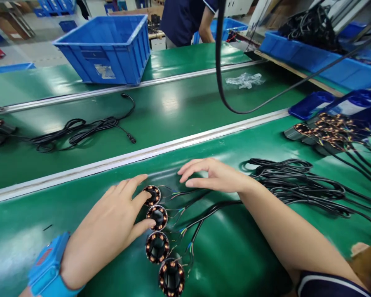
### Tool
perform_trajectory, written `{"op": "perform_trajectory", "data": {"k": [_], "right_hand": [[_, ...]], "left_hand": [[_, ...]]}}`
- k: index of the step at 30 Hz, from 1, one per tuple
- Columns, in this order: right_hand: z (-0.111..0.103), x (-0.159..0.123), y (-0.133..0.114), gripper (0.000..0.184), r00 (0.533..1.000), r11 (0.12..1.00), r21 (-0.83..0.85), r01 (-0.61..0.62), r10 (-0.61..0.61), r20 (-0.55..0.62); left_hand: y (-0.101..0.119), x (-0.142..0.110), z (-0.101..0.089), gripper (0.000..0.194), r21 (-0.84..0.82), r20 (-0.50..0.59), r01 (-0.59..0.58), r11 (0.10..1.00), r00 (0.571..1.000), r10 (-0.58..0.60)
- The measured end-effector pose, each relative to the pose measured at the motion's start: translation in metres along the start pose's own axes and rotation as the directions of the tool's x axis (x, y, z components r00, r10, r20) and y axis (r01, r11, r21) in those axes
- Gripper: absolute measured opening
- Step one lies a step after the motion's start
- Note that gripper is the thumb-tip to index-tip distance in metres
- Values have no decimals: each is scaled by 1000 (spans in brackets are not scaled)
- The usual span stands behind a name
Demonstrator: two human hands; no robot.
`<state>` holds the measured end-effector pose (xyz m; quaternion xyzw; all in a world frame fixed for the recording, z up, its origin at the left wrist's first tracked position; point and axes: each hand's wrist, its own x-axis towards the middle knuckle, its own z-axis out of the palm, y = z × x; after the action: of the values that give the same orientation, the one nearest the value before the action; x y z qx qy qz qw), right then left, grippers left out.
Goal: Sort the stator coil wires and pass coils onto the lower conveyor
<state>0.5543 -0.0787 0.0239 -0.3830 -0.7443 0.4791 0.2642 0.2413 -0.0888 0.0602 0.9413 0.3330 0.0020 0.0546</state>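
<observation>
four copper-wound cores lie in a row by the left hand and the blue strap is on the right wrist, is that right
Not quite: the head view shows the blue strap on the left wrist. The four copper-wound cores do lie in a row by the left hand.

On the surface (228, 255), four motor cores (157, 247) are lined up just right of the left hand (113, 216), the farthest two partly covered by its fingers. Their leads (200, 214) are run rightward, beneath the wrist of the right hand (213, 175). Coiled cables (287, 181) are laid right of that hand, with other cores (324, 130) set farther right and beyond. Past the near rail (142, 152), a loose cable (80, 128) is placed ahead-left of the left hand, a crate (117, 62) is stood farther ahead, and plastic film (245, 80) is found ahead-right of the right hand.
</observation>
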Motion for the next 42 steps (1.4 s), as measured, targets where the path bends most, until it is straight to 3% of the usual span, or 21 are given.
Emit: {"op": "perform_trajectory", "data": {"k": [3,5,7,10,13,16,18,22,25,27,31,35,37,39,42], "right_hand": [[4,11,2,25,993,991,-115,-70,58,-106],[10,35,4,29,993,972,-226,-67,43,-110],[19,76,5,34,996,936,-351,11,-43,-82],[37,160,3,47,987,833,-541,116,-158,-32],[60,249,-1,48,985,746,-653,128,-174,-6],[82,321,-5,46,985,727,-678,110,-173,-26],[92,356,-4,49,984,721,-687,85,-167,-54],[100,396,7,53,991,710,-704,5,-100,-94],[88,404,20,40,992,687,-719,-103,20,-124],[66,397,27,29,987,681,-716,-155,72,-145],[-4,359,38,26,978,740,-647,-184,69,-199],[-64,305,44,38,969,838,-523,-155,27,-244],[-74,280,42,43,971,877,-470,-97,-20,-237],[-71,259,38,46,978,904,-428,-16,-75,-195],[-55,235,28,56,995,905,-417,86,-60,76]], "left_hand": [[10,-16,-15,46,-13,-64,22,1000,998,-23],[20,-25,-23,48,-55,-61,13,998,998,-16],[29,-32,-29,50,-81,-61,-15,997,998,10],[35,-36,-34,53,-73,-94,-17,997,996,10],[32,-38,-33,52,-49,-162,38,998,986,-45],[23,-38,-26,53,-31,-263,47,998,963,-54],[18,-37,-18,49,16,-340,24,1000,940,-17],[13,-33,-5,7,93,-446,32,995,895,13],[13,-32,-8,7,111,-478,69,991,878,-7],[14,-33,-14,9,126,-474,82,989,880,-13],[18,-34,-21,23,82,-474,80,993,880,-32],[22,-31,-16,16,61,-514,93,994,856,-49],[22,-29,-14,16,53,-510,90,994,859,-51],[21,-28,-15,21,45,-468,81,996,882,-51],[19,-27,-20,23,24,-355,74,997,933,-61]]}}
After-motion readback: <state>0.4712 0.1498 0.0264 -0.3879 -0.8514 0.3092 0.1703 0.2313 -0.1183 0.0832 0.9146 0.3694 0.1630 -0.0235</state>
